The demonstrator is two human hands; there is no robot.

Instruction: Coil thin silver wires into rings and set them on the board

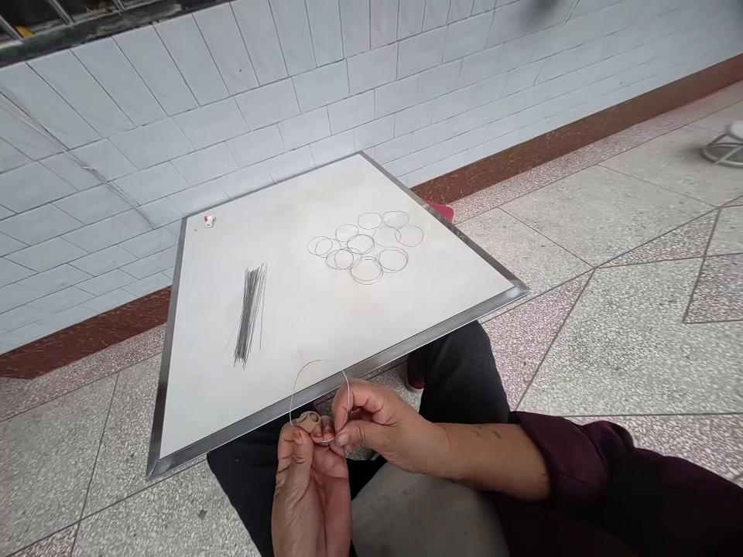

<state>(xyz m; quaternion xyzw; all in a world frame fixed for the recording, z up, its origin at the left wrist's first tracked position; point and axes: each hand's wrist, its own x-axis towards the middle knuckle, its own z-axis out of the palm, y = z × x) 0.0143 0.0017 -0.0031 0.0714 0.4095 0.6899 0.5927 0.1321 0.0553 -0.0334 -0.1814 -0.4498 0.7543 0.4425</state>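
A thin wire loop [293, 384] is held between my two hands, just off the table's near edge. My left hand [310, 483] pinches its lower left side; something tan, like tape or a finger wrap, shows at those fingers. With thumb and forefinger closed, my right hand [386, 425] grips the loop's lower right side. Whether the wire's ends are joined is too small to tell. On the white table lie several finished-looking wire rings [365, 269], overlapping in a cluster. A bundle of straight dark wires [249, 317] rests to the left.
The white table [302, 309] has a metal rim [406, 350] and its far side meets a tiled wall [313, 112]. A small white and red object [210, 221] sits at the far left corner. My knees are under the near edge; a stool [725, 148] stands far right.
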